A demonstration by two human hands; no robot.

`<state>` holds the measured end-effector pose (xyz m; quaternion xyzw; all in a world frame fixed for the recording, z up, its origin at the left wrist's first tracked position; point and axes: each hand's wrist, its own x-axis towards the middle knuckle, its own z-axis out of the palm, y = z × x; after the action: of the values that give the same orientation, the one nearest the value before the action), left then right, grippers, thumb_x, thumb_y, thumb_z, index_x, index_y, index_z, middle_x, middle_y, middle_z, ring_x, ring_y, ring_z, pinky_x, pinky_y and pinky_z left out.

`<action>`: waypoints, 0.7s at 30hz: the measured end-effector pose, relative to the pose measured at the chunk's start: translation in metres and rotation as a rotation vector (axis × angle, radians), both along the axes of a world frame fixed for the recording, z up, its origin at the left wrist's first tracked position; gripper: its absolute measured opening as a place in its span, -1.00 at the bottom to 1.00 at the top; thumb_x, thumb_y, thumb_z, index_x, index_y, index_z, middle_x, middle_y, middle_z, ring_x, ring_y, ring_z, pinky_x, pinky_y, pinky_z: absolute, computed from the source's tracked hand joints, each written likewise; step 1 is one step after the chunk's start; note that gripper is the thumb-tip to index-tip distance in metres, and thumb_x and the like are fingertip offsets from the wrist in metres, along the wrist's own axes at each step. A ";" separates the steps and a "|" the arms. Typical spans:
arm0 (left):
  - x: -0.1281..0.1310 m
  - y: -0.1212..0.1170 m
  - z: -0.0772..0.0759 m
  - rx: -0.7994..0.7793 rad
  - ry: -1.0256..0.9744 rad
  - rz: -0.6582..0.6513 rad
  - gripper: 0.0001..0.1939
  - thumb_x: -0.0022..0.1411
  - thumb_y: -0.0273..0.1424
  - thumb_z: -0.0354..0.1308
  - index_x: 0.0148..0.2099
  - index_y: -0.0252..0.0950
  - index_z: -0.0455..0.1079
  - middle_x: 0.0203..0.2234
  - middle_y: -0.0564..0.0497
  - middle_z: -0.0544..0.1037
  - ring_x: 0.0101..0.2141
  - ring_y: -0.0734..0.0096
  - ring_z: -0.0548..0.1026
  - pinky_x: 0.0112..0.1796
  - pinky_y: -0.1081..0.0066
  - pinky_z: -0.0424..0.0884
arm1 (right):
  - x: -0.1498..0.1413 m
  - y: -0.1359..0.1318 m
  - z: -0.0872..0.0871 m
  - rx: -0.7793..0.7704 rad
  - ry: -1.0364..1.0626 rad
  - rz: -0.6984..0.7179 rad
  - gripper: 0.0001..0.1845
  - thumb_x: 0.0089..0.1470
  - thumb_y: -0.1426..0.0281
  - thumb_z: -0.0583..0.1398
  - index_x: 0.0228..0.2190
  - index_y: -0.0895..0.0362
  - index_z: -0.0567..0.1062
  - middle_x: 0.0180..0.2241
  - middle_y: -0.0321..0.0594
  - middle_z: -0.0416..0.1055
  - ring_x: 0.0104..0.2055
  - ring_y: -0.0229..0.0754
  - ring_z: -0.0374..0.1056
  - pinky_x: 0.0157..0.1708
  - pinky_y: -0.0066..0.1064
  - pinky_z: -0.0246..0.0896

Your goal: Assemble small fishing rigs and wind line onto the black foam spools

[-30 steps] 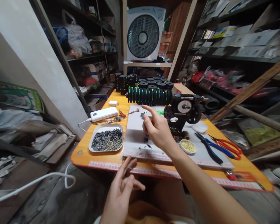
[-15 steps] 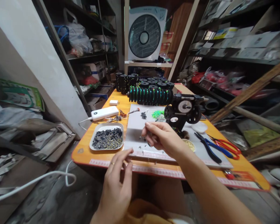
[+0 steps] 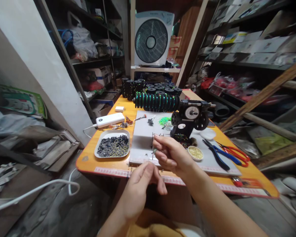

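The right hand [image 3: 171, 154] pinches a thin dark wire-like piece with a green tip [image 3: 153, 148] between thumb and forefinger, the piece standing roughly upright above the near edge of the white work mat [image 3: 143, 135]. The left hand [image 3: 140, 189] hangs just below and in front of it, off the near edge of the orange wooden table [image 3: 88, 161], fingers loosely curled toward the same piece; whether they touch it cannot be told. Small dark parts lie scattered on the mat around the right hand. Beside the right wrist stands a small round white dish of yellow beads [image 3: 195, 153]. Left of the mat sits a white rectangular tray of dark cylindrical parts [image 3: 112, 148]. Behind the hands, mid-table, stands a black winding machine with a round dial [image 3: 191, 117], carrying a row of black spools with green thread [image 3: 156, 101]. Blue-handled pliers [image 3: 218, 156] and red-handled scissors [image 3: 236, 154] lie toward the right edge.
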<state>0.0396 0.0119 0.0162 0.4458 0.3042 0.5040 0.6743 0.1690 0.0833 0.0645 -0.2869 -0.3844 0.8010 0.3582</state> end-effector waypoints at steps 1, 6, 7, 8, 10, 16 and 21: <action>-0.001 -0.004 -0.004 -0.072 -0.109 -0.065 -0.66 0.37 -0.25 -0.10 -0.41 -0.31 0.27 -0.64 0.03 0.46 -0.54 0.42 0.46 -0.40 0.42 0.35 | 0.000 0.001 -0.002 -0.013 0.013 -0.008 -0.63 0.07 0.18 0.18 -0.60 0.14 0.26 -0.81 -0.44 0.20 -0.87 -0.54 -0.26 -0.90 -0.70 -0.33; -0.007 -0.022 -0.021 -0.261 -0.307 -0.131 -0.68 0.37 -0.28 -0.12 -0.29 -0.39 0.33 -0.47 -0.19 0.63 -0.48 0.26 0.61 -0.43 0.40 0.45 | 0.002 0.001 -0.006 -0.009 0.010 0.022 -0.64 0.09 0.19 0.16 -0.59 0.15 0.28 -0.80 -0.43 0.20 -0.85 -0.55 -0.26 -0.88 -0.73 -0.32; -0.009 -0.024 -0.022 -0.273 -0.327 -0.141 -0.68 0.37 -0.28 -0.12 -0.29 -0.39 0.33 -0.46 -0.20 0.64 -0.47 0.24 0.62 -0.42 0.40 0.46 | 0.002 0.001 -0.005 -0.011 0.012 0.022 -0.65 0.09 0.20 0.16 -0.59 0.15 0.28 -0.80 -0.43 0.21 -0.85 -0.55 -0.26 -0.88 -0.73 -0.32; -0.010 -0.026 -0.023 -0.282 -0.344 -0.151 -0.67 0.38 -0.28 -0.12 -0.29 -0.39 0.33 -0.45 -0.21 0.64 -0.46 0.23 0.62 -0.42 0.39 0.47 | 0.002 0.001 -0.005 -0.013 0.014 0.021 -0.65 0.09 0.20 0.16 -0.59 0.15 0.28 -0.80 -0.43 0.21 -0.85 -0.55 -0.26 -0.88 -0.73 -0.32; -0.012 -0.029 -0.022 -0.302 -0.361 -0.170 -0.67 0.38 -0.29 -0.13 -0.28 -0.39 0.34 -0.44 -0.21 0.65 -0.45 0.22 0.63 -0.42 0.39 0.48 | 0.002 0.002 -0.005 -0.011 0.013 0.018 -0.65 0.09 0.20 0.16 -0.58 0.15 0.28 -0.80 -0.43 0.21 -0.85 -0.54 -0.26 -0.89 -0.73 -0.33; -0.015 -0.034 -0.016 -0.322 -0.361 -0.187 -0.64 0.40 -0.33 -0.18 -0.29 -0.40 0.36 -0.46 -0.22 0.65 -0.46 0.27 0.63 -0.43 0.45 0.46 | 0.003 0.002 -0.006 0.012 0.010 0.024 -0.65 0.11 0.20 0.14 -0.58 0.15 0.28 -0.79 -0.44 0.19 -0.84 -0.54 -0.26 -0.88 -0.72 -0.34; -0.017 -0.031 -0.008 -0.293 -0.223 -0.141 -0.65 0.38 -0.34 -0.12 -0.26 -0.39 0.45 -0.36 -0.18 0.65 -0.32 0.24 0.61 -0.24 0.30 0.46 | 0.004 0.001 -0.006 0.080 -0.025 0.027 -0.65 0.15 0.18 0.12 -0.53 0.17 0.35 -0.77 -0.43 0.21 -0.83 -0.54 -0.27 -0.86 -0.69 -0.37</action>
<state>0.0228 -0.0194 0.0081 0.3043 0.2660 0.4521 0.7951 0.1733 0.0840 0.0583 -0.2772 -0.4243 0.7863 0.3534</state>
